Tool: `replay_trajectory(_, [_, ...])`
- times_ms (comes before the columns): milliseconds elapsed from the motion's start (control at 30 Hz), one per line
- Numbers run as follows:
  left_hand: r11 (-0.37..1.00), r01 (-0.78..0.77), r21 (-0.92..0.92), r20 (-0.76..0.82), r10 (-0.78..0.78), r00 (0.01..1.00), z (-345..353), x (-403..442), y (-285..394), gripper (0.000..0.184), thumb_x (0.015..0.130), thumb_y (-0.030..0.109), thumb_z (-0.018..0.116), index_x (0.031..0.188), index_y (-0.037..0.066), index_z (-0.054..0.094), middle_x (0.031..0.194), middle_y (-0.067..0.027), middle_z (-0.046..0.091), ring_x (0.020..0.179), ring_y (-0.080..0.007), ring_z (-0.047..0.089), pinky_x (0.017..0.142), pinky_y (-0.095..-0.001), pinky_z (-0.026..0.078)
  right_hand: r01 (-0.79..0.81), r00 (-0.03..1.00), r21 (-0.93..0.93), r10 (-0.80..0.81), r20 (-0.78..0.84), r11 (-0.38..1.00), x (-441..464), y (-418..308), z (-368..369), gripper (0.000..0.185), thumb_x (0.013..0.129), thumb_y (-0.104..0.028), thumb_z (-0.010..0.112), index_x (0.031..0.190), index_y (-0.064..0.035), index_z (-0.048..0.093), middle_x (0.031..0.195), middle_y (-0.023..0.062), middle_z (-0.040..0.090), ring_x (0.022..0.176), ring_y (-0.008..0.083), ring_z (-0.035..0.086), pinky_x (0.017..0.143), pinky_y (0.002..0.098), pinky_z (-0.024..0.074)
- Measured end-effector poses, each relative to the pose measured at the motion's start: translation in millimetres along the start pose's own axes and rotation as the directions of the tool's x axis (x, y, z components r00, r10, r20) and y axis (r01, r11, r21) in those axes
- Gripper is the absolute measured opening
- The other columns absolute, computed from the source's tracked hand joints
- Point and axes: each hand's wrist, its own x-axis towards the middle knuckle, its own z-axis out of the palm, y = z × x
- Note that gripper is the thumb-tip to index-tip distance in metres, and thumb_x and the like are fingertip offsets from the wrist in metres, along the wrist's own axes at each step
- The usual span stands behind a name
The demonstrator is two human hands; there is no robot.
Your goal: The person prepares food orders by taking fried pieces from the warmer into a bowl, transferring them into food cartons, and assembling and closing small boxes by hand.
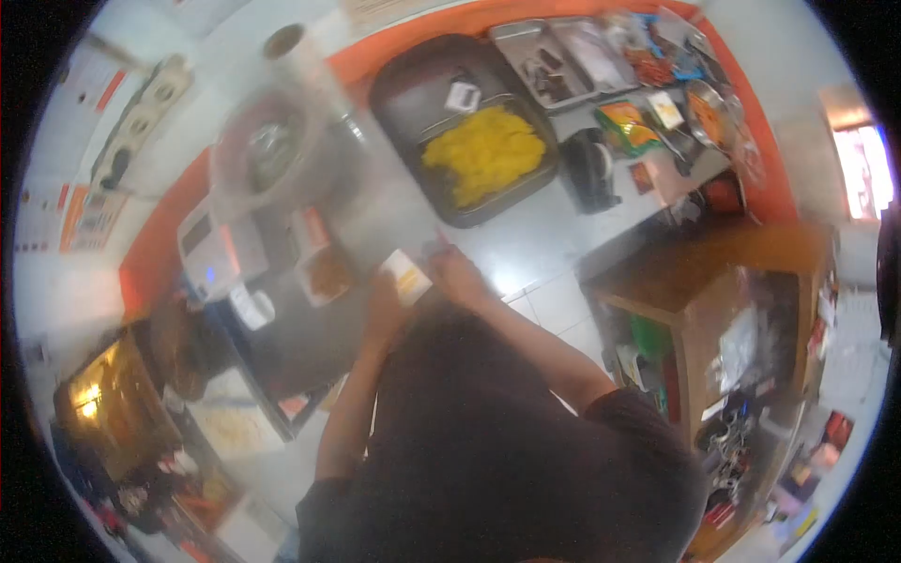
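My left hand (383, 305) is closed on the edge of a small white packet (406, 278) with a yellow-orange patch. Just right of the packet, my right hand (457, 276) has its fingers curled together. A thin reddish tip (439, 236) sticks out beyond them, too blurred to name. Beyond both hands a large dark tub (392, 103) holds a heap of yellow food (488, 150) and a small white object. Left of my left hand lies a clear tray of brown crumbs (328, 274) with an orange-handled tool (313, 228).
A white scale-like device (221, 249) and a big translucent container (235, 155) stand at the left. Metal trays (549, 70) and bagged goods (629, 127) line the back right. A wooden cabinet (694, 281) borders my right side; a power strip (141, 122) hangs on the wall.
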Motion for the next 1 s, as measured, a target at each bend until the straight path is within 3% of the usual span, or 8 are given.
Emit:
replay_trajectory(200, [0.994, 0.107, 0.039, 0.088, -0.11, 0.99, -5.4, 5.9, 18.0, 0.076, 0.054, 0.027, 0.084, 0.111, -0.002, 0.042, 0.125, -0.0273, 0.042, 0.117, -0.0437, 0.04, 0.098, -0.05, 0.038, -0.207, 0.597, 0.03, 0.151, -0.788, 0.978, -1.5, 122.6, -197.9, 0.017, 0.085, -0.019, 0.062, 0.092, -0.005, 0.067, 0.081, 0.0151, 0.059, 0.077, 0.0285, 0.061, 0.071, 0.0385, 0.0483])
replay_trajectory(333, [0.998, 0.021, 0.057, 0.029, -0.022, 0.999, 0.9, 9.5, 15.7, 0.075, 0.051, 0.025, 0.083, 0.109, -0.001, 0.042, 0.12, -0.0259, 0.043, 0.113, -0.043, 0.042, 0.096, -0.0499, 0.039, -0.529, 0.712, -0.375, 0.158, -0.684, 0.761, -5.1, 236.2, -259.4, 0.051, 0.088, -0.05, 0.059, 0.097, -0.0013, 0.068, 0.075, 0.016, 0.057, 0.079, 0.0332, 0.06, 0.077, 0.0385, 0.0503])
replay_trajectory(400, [0.991, 0.129, -0.039, 0.078, -0.126, 0.989, -3.8, 8.7, 23.0, 0.073, 0.051, 0.025, 0.083, 0.107, 0.001, 0.043, 0.117, -0.0249, 0.044, 0.113, -0.0422, 0.042, 0.095, -0.05, 0.039, -0.653, 0.646, 0.387, 0.746, -0.164, 0.651, -6.6, 231.1, -277.1, 0.059, 0.086, -0.058, 0.057, 0.092, -0.0003, 0.069, 0.075, 0.0121, 0.058, 0.079, 0.0277, 0.061, 0.073, 0.0385, 0.051])
replay_trajectory(667, [0.999, 0.03, 0.036, -0.031, -0.029, 0.999, 0.7, 5.6, 19.4, 0.071, 0.052, 0.024, 0.084, 0.105, 0.003, 0.042, 0.113, -0.0229, 0.044, 0.107, -0.0412, 0.044, 0.093, -0.05, 0.039, -0.267, 0.828, 0.81, 0.554, -0.084, 0.522, -84.3, 242.2, -257.7, 0.019, 0.096, -0.017, 0.057, 0.102, 0.0011, 0.06, 0.09, 0.0064, 0.061, 0.084, 0.0206, 0.064, 0.08, 0.0336, 0.0548])
replay_trajectory(733, [0.999, 0.016, 0.038, -0.079, -0.013, 0.997, 12.0, -0.8, 12.1, 0.071, 0.052, 0.024, 0.084, 0.105, 0.003, 0.042, 0.113, -0.0225, 0.044, 0.107, -0.041, 0.044, 0.093, -0.0493, 0.038, -0.238, 0.796, 0.785, 0.577, -0.18, 0.572, -77.2, 246.4, -239.2, 0.016, 0.09, -0.014, 0.064, 0.095, 0.0016, 0.064, 0.097, 0.0128, 0.064, 0.086, 0.027, 0.065, 0.079, 0.0354, 0.0543])
replay_trajectory(767, [0.991, -0.055, 0.119, -0.115, 0.069, 0.991, 15.7, 0.0, 6.3, 0.071, 0.052, 0.023, 0.085, 0.106, 0.002, 0.043, 0.112, -0.0219, 0.045, 0.108, -0.0404, 0.043, 0.092, -0.0482, 0.039, -0.393, 0.743, 0.286, 0.485, -0.461, 0.874, -67.4, 252.2, -234.9, 0.015, 0.086, -0.013, 0.067, 0.09, 0.0015, 0.066, 0.095, 0.0168, 0.065, 0.081, 0.0313, 0.065, 0.075, 0.0374, 0.0537])
replay_trajectory(833, [0.971, -0.122, 0.205, -0.139, 0.152, 0.979, 5.4, 1.3, 14.0, 0.072, 0.052, 0.023, 0.085, 0.106, 0.001, 0.044, 0.11, -0.0213, 0.046, 0.109, -0.0398, 0.043, 0.091, -0.0471, 0.04, -0.58, 0.753, -0.411, 0.271, -0.599, 0.703, -72.1, 250.8, -235.5, 0.017, 0.08, -0.015, 0.071, 0.082, 0.0014, 0.069, 0.092, 0.0258, 0.065, 0.075, 0.0409, 0.063, 0.07, 0.0433, 0.0501])
replay_trajectory(1000, [0.954, 0.289, -0.079, 0.063, -0.285, 0.956, -26.6, 22.2, 8.9, 0.069, 0.061, 0.032, 0.084, 0.107, -0.002, 0.045, 0.104, -0.0161, 0.05, 0.101, -0.0328, 0.052, 0.082, -0.0418, 0.046, -0.524, 0.795, 0.122, 0.536, -0.286, 0.843, -73.0, 179.2, -250.8, 0.016, 0.085, -0.014, 0.066, 0.086, 0.0017, 0.069, 0.09, 0.0171, 0.066, 0.083, 0.0246, 0.065, 0.071, 0.0347, 0.0496])
